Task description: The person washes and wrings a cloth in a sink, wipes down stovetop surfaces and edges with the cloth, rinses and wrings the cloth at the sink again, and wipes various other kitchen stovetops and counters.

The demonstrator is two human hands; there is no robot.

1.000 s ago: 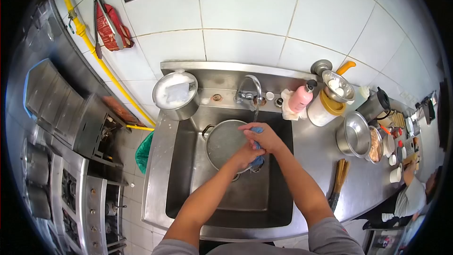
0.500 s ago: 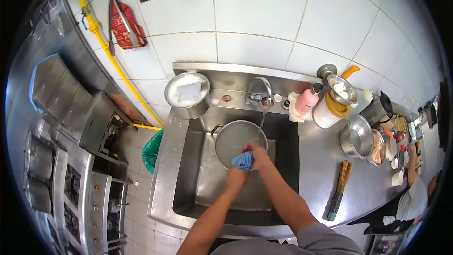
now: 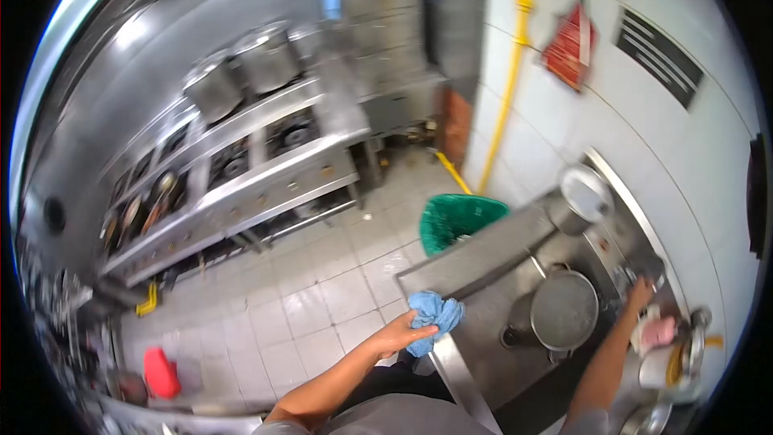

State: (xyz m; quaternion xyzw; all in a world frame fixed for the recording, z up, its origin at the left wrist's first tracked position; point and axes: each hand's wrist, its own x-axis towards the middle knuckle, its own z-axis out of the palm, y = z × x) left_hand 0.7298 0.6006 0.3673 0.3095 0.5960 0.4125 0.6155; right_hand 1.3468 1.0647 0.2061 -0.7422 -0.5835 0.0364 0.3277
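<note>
My left hand (image 3: pixel 398 333) grips a crumpled blue cloth (image 3: pixel 435 316) over the front edge of the sink. At the back of the sink, my right hand (image 3: pixel 642 293) reaches to the metal faucet (image 3: pixel 626 275), its fingers closed at it and slightly blurred. Between my arms a large metal pot (image 3: pixel 525 324) stands in the sink (image 3: pixel 483 354), with greyish, cloudy liquid up near its rim. A smaller pot (image 3: pixel 573 218) with white foam on top sits on the ledge at the sink's far corner.
A green-lined bin (image 3: pixel 435 221) stands beyond the sink's end. Stoves (image 3: pixel 274 181) with large pots (image 3: pixel 268 60) line the far side of the tiled floor (image 3: pixel 322 306). A pink bottle (image 3: pixel 662 330) and a yellow-lidded container (image 3: pixel 662 369) stand right of the faucet. A red object (image 3: pixel 162 372) is at lower left.
The view has swung left towards the stoves. My hands, together on the cloth over the pot before, are now apart: the left carries the cloth to the sink's edge, the right is at the faucet.
</note>
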